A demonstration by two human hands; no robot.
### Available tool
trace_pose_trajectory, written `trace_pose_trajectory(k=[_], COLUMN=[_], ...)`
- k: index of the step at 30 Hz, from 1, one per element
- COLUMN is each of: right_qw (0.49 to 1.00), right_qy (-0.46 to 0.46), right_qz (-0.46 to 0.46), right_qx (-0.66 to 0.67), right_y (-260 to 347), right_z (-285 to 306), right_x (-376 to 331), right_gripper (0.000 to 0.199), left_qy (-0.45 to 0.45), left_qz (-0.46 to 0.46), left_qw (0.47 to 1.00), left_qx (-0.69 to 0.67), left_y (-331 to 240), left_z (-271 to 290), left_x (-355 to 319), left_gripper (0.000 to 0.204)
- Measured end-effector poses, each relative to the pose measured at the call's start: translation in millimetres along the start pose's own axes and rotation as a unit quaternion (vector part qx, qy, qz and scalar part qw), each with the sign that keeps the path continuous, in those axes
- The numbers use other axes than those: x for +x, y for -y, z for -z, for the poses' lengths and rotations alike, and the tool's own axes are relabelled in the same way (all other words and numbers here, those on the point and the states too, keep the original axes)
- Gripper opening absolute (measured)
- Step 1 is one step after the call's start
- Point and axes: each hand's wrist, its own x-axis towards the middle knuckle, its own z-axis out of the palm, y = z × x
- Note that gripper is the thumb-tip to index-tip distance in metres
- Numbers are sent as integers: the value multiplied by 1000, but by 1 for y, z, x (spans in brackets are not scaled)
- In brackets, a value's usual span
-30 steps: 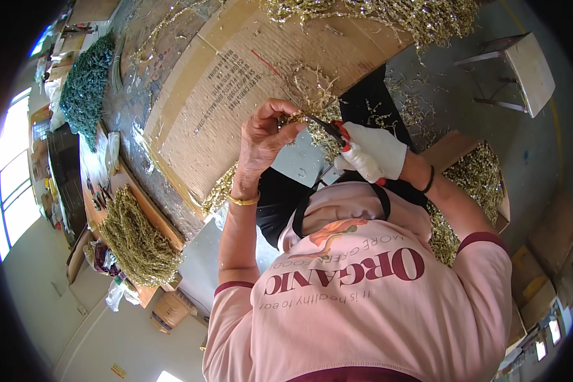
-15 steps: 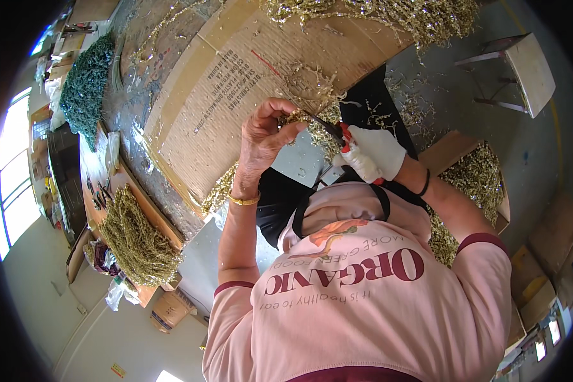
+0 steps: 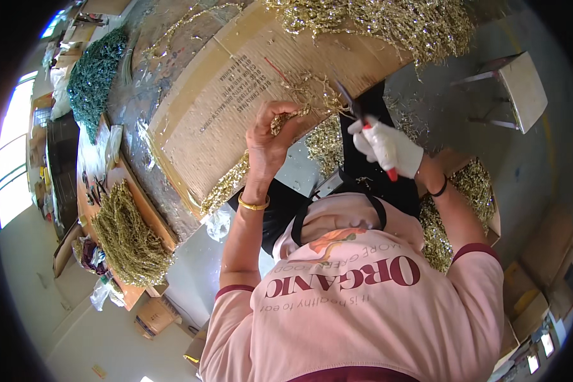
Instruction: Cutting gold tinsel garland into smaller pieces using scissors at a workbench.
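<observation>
My left hand (image 3: 267, 141), bare with a gold bracelet at the wrist, is closed over the near part of a cardboard sheet (image 3: 197, 121). Pinched in its fingers is a glittery gold sprig (image 3: 280, 122), whose thin strands spread to the right over the cardboard. In a white glove, my right hand (image 3: 398, 149) grips red-handled scissors (image 3: 348, 99). Their dark blades point up and away, just right of the sprig's strands and seemingly apart from them. Motion blurs the gloved fingers somewhat.
A large heap of gold sprigs (image 3: 375, 28) lies at the cardboard's far side. To the right stands a box of gold pieces (image 3: 468, 197), with a stool (image 3: 522, 89) beyond. At left are a gold bundle (image 3: 130, 235) and a teal bundle (image 3: 95, 76).
My right hand has drawn back to the right with the scissors, whose blades have swung upward away from the sprig. My left hand keeps its pinch, nearly in place.
</observation>
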Motion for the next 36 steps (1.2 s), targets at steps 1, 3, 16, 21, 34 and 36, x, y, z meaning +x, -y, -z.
trace_pose_trajectory(k=[1, 3, 16, 21, 34, 36], right_qw=[998, 991, 919, 958, 938, 935], right_qy=[-1, 1, -193, -172, -217, -229], right_qz=[-15, -33, 319, 142, 182, 215], right_qx=[64, 129, -125, 181, 201, 162], right_y=[-14, -22, 3, 40, 30, 32], right_z=[-1, -12, -47, -66, -58, -59], right_x=[0, -7, 35, 43, 53, 53], right_gripper=[30, 29, 28, 28, 17, 16], left_qy=[-5, -12, 21, 64, 45, 35], left_qz=[18, 37, 106, 94, 176, 185], left_qw=[996, 984, 941, 944, 960, 963], left_qx=[-89, -175, -322, -308, -212, -194], left_y=[0, -1, -16, -20, -27, -28], left_z=[0, 2, 7, 6, -5, -3], left_x=[-2, -8, -19, -20, -16, -16], left_gripper=[20, 21, 21, 20, 12, 11])
